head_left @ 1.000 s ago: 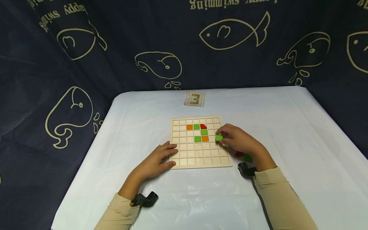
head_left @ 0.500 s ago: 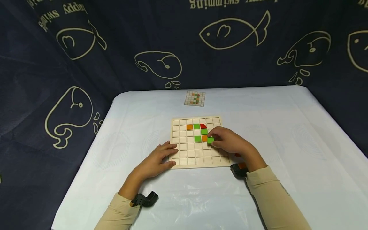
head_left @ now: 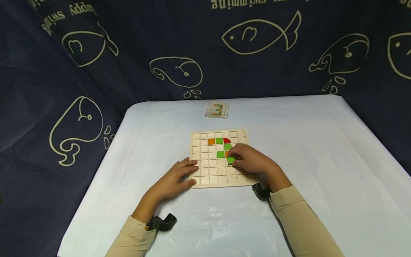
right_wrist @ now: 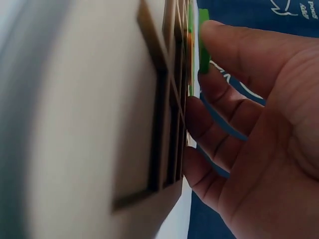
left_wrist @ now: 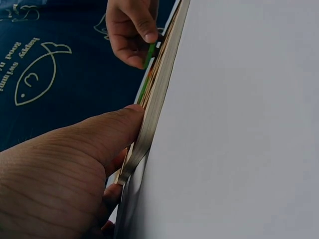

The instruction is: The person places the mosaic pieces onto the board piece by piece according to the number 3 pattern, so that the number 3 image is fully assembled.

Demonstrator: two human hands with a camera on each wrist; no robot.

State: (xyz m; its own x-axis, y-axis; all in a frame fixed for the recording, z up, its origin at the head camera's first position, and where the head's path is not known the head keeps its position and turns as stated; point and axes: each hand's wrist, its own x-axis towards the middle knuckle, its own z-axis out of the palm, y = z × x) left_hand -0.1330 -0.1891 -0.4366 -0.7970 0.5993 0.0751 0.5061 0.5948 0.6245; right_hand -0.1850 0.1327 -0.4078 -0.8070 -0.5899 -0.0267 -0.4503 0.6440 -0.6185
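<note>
A wooden grid board [head_left: 208,175] lies on the table. On it sit an orange square tile [head_left: 211,141], green square tiles [head_left: 220,154] and a red quarter-round tile [head_left: 227,140]. Over the board's right half, my right hand [head_left: 252,159] pinches another green square tile [head_left: 231,160] between thumb and fingertips. In the right wrist view that green tile [right_wrist: 204,42] stands just off the grid, and the other fingertips touch the board. An orange tile beneath is partly covered by the hand. My left hand [head_left: 174,180] rests with fingers spread on the board's left edge.
A small pattern card [head_left: 217,109] printed with a coloured grid lies behind the board. The white table [head_left: 144,125] ends at a dark curtain [head_left: 205,43] with fish drawings. The right forearm covers the area right of the board, where loose tiles showed earlier.
My right hand has moved left across the board with the green tile, from the right edge to just below the orange tile. The left hand has stayed put.
</note>
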